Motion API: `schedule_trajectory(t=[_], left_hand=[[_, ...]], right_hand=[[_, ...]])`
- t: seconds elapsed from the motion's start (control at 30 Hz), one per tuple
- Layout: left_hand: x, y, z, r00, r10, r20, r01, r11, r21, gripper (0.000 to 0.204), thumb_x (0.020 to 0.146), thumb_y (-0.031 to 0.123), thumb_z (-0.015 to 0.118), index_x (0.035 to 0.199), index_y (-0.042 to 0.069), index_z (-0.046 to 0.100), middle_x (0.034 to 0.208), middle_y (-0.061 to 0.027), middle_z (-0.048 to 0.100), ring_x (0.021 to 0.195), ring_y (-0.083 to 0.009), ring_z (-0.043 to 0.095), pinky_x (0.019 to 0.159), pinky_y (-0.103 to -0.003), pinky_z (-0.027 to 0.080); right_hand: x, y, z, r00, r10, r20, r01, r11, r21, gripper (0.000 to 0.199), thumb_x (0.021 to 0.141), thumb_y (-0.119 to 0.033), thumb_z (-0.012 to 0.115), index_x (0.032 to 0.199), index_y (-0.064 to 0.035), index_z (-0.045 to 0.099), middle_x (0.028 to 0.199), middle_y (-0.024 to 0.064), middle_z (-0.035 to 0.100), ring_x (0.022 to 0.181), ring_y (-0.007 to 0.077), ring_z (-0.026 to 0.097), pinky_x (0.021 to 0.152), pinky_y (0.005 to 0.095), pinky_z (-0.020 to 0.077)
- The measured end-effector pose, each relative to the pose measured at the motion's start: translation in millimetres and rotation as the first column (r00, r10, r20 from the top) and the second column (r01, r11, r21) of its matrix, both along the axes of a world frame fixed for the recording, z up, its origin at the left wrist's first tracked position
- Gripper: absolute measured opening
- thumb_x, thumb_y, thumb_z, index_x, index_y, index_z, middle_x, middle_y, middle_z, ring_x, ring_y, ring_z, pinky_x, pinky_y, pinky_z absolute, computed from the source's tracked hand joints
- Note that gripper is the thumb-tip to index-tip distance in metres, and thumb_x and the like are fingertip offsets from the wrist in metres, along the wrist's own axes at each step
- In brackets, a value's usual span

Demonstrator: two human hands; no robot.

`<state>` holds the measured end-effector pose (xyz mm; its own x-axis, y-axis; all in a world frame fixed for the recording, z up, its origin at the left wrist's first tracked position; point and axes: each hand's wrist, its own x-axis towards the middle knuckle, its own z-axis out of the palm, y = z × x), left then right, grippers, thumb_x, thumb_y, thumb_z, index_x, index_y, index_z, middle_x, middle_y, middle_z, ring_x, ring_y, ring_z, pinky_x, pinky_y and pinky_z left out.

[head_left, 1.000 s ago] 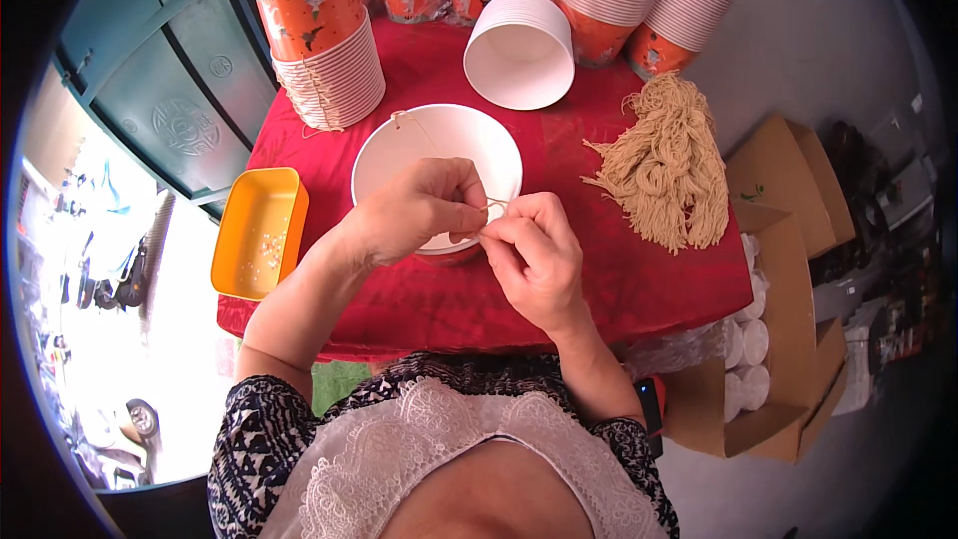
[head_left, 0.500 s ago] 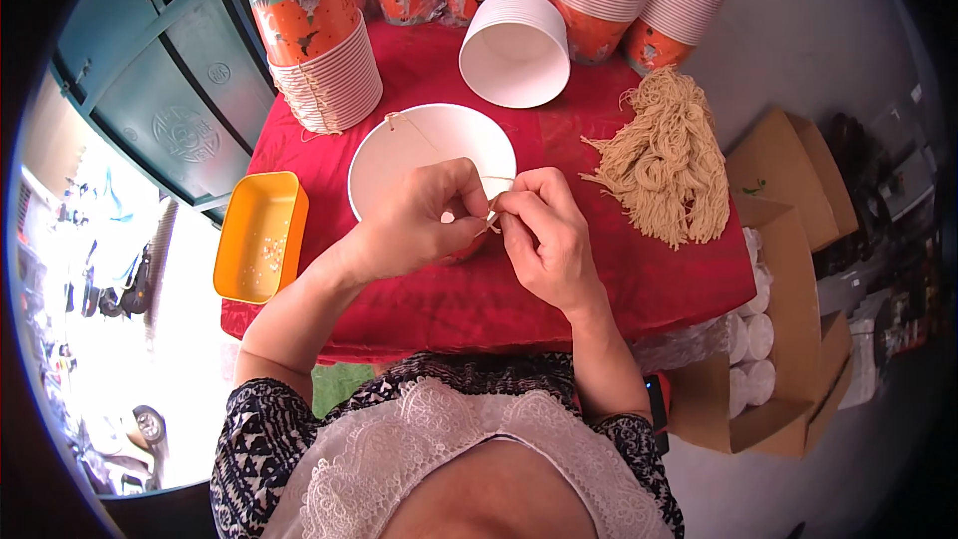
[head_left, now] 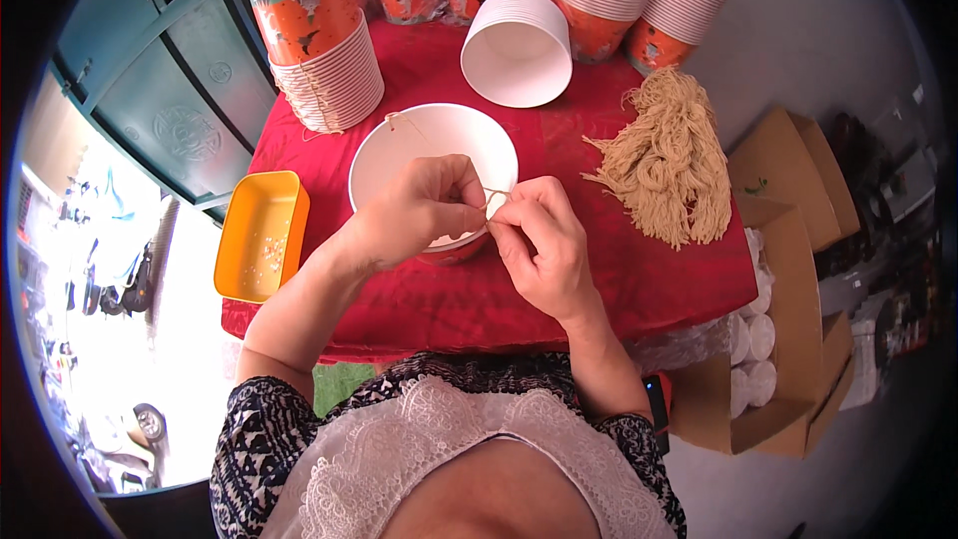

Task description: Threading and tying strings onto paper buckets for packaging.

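A white-lined paper bucket [head_left: 384, 165] with a reddish outside stands upright in front of me. My left hand [head_left: 424, 205] is over its near rim, thumb and fingers pinching a tan string [head_left: 496, 193]. Beside it, at the bucket's right edge, my right hand [head_left: 544, 240] pinches the same string, which makes a small loop between my fingertips. Another stretch of the string shows at the bucket's far left rim, with a knot there. My left hand and wrist cover much of the bucket's inside and near side.
Tan strings [head_left: 669, 160] lie heaped at the right. A yellow tray [head_left: 291, 240] with small pale bits sits at the left. Behind are a bucket stack [head_left: 334, 80], a bucket on its side [head_left: 509, 60] and wrapped stacks. A cardboard box [head_left: 788, 279] stands right of the table.
The string between my fingers now forms a clearer small loop. My right hand has shifted slightly downward, and its fingers have changed their pinch.
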<state>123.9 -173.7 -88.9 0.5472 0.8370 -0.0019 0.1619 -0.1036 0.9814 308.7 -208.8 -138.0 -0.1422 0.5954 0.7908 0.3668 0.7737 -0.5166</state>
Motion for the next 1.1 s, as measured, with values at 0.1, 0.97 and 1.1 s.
schedule_trajectory(t=[0.1,0.97,1.1], left_hand=[[-2,3,-1,1.0,-0.009,0.011,0.01,0.998,-0.056,0.01,0.08,0.003,0.068,0.085,0.0,0.06,0.076,-0.0004,0.058,0.072,-0.0078,0.053,0.064,-0.024,0.043],[2,-9,-5,0.996,-0.005,-0.094,0.043,0.911,0.411,0.01,0.082,-0.002,0.064,0.089,-0.001,0.056,0.076,-0.0063,0.062,0.07,-0.0131,0.061,0.062,-0.029,0.05],[3,-12,1,0.986,0.025,-0.163,0.067,0.845,0.531,0.013,0.081,-0.004,0.063,0.091,-0.001,0.056,0.076,-0.0097,0.062,0.068,-0.0196,0.063,0.062,-0.032,0.05]], right_hand=[[-4,-5,1,1.0,-0.014,-0.01,0.014,1.0,0.015,0.017,0.074,0.006,0.072,0.084,-0.002,0.059,0.085,0.0093,0.051,0.074,0.0249,0.055,0.062,0.0357,0.0467],[9,7,2,0.998,0.054,0.042,-0.05,0.995,-0.08,0.015,0.076,0.007,0.064,0.09,0.0021,0.062,0.086,0.0122,0.052,0.075,0.0268,0.057,0.065,0.0357,0.0482],[10,7,2,0.997,0.072,0.039,-0.067,0.99,-0.121,0.015,0.076,0.007,0.063,0.09,0.0023,0.061,0.087,0.0122,0.052,0.076,0.0266,0.057,0.066,0.0358,0.0486]])
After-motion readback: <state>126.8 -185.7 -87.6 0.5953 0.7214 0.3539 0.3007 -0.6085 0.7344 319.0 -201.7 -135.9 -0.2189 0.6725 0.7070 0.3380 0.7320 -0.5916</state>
